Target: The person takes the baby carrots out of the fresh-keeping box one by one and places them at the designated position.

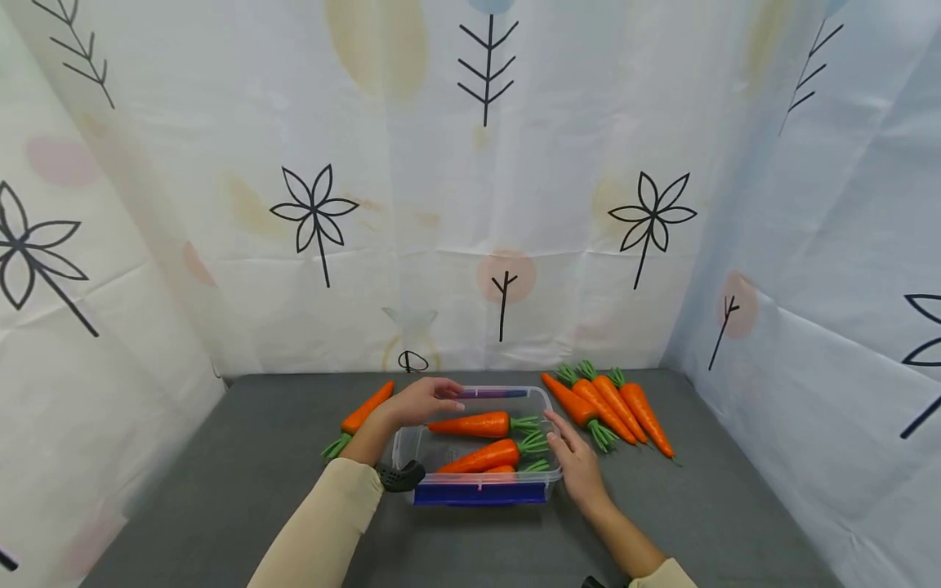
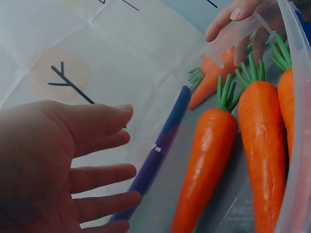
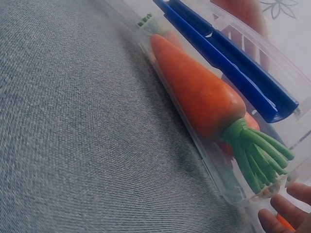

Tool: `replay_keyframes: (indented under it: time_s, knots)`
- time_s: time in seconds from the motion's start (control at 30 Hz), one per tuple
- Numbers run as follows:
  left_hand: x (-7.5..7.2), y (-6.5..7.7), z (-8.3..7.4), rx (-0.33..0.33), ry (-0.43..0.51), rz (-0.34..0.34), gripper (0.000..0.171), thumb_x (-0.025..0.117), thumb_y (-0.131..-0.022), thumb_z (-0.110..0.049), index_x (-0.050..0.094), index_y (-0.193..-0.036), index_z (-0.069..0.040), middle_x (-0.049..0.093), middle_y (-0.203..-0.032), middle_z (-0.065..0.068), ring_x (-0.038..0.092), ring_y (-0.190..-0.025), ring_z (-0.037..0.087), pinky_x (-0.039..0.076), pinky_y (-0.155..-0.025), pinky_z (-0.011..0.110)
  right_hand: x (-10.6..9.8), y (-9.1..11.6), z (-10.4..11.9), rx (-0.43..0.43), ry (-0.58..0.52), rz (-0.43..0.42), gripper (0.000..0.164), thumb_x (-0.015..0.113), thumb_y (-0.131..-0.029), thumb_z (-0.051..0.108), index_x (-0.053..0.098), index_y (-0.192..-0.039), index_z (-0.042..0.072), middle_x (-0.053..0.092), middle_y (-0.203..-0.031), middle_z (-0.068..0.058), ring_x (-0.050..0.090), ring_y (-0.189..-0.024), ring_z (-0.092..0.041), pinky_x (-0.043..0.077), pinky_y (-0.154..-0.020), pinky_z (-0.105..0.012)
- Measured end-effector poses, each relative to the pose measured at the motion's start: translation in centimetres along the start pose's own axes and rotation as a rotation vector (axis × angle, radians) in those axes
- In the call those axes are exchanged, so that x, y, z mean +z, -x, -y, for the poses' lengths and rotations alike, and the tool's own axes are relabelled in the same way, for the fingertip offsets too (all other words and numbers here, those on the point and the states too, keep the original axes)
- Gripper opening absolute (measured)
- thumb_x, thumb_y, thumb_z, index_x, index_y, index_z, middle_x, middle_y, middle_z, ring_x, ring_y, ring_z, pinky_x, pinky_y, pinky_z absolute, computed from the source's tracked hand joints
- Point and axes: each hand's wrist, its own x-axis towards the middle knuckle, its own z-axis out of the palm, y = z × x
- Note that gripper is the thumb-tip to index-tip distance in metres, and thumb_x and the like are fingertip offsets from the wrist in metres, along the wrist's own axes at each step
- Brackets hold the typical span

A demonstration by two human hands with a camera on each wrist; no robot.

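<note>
White fabric printed with black line-drawn plants (image 1: pixel 415 204) is hanging behind a dark grey cloth-textured counter (image 1: pixel 279 482).

Left hand (image 1: pixel 419 402): hovering at the far left part of a clear plastic box with a pale rim (image 1: pixel 481 478); fingers are extending nearly straight, grasping nothing. Right hand (image 1: pixel 577 465): lying along the box's right wall, fingers loosely spread at the rim, clasping nothing visible; firm contact with the wall cannot be told.

Box: sitting between both hands, long axis running left to right, a dark blue latch (image 1: pixel 479 493) hanging on its near side. Within it, three orange carrots with green stalks (image 1: pixel 478 425) are lying roughly along that axis, tips pointing left, stalks right; the nearest is showing only partly in the head view.

Key relation: four loose orange carrots (image 1: pixel 647 416) are lying on the counter to the right of the box, beyond the right hand, which is the nearer one. Three are slanting with stalks at the far end; the one closest to the box is lying reversed, stalks toward the right hand. One single orange carrot (image 1: pixel 367 408) is lying left of the box, just beside the left hand, stalks at its near end.
</note>
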Motion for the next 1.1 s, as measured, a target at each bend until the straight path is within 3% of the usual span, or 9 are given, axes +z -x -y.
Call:
replay_keyframes:
  time_s: [0.17,0.57,0.83,0.97,1.1]
  knots:
    - [1.3,-0.8,-0.2,-0.071,-0.037,0.046,0.04,0.064,-0.093,-0.026,0.061,-0.129,-0.01,0.057,-0.131,0.016,0.053,-0.12,0.033,0.044,-0.096,0.051,0.0,0.0,0.0,0.009,0.004,0.0,0.037,0.052,-0.101,0.018,0.056,-0.138,0.015,0.054,-0.138,-0.012,0.055,-0.118,-0.032,0.038,-0.1,-0.054]
    - [2.8,-2.5,1.4,-0.152,-0.181,0.184,0.043,0.064,-0.093,-0.03,0.06,-0.13,-0.008,0.055,-0.132,0.011,0.05,-0.12,0.032,0.038,-0.101,0.05,0.2,0.1,0.3,0.003,0.018,-0.024,0.037,0.053,-0.1,0.017,0.058,-0.137,0.013,0.056,-0.136,-0.01,0.057,-0.116,-0.029,0.04,-0.099,-0.053]
    - [3.7,-2.9,1.5,-0.173,-0.177,0.158,0.045,0.069,-0.091,-0.023,0.059,-0.131,-0.007,0.054,-0.134,0.013,0.048,-0.121,0.033,0.038,-0.102,0.05,0.1,0.1,0.4,0.006,0.007,-0.025,0.038,0.053,-0.1,0.015,0.057,-0.137,0.012,0.054,-0.138,-0.012,0.054,-0.121,-0.033,0.037,-0.101,-0.054]
    - [4.1,-2.9,1.2,-0.171,-0.22,0.15,0.047,0.072,-0.088,-0.017,0.058,-0.131,-0.006,0.053,-0.134,0.015,0.049,-0.12,0.033,0.039,-0.101,0.05,0.1,0.1,0.3,0.007,0.005,-0.021,0.038,0.052,-0.1,0.015,0.056,-0.137,0.011,0.054,-0.138,-0.012,0.054,-0.121,-0.034,0.037,-0.101,-0.054]
    - [4.4,-2.7,1.0,-0.192,-0.243,0.157,0.043,0.073,-0.086,-0.011,0.062,-0.127,-0.009,0.055,-0.131,0.016,0.052,-0.109,0.03,0.046,-0.093,0.049,0.1,0.1,0.2,0.012,0.002,-0.014,0.038,0.052,-0.1,0.016,0.056,-0.138,0.012,0.054,-0.139,-0.01,0.055,-0.12,-0.032,0.037,-0.102,-0.054]
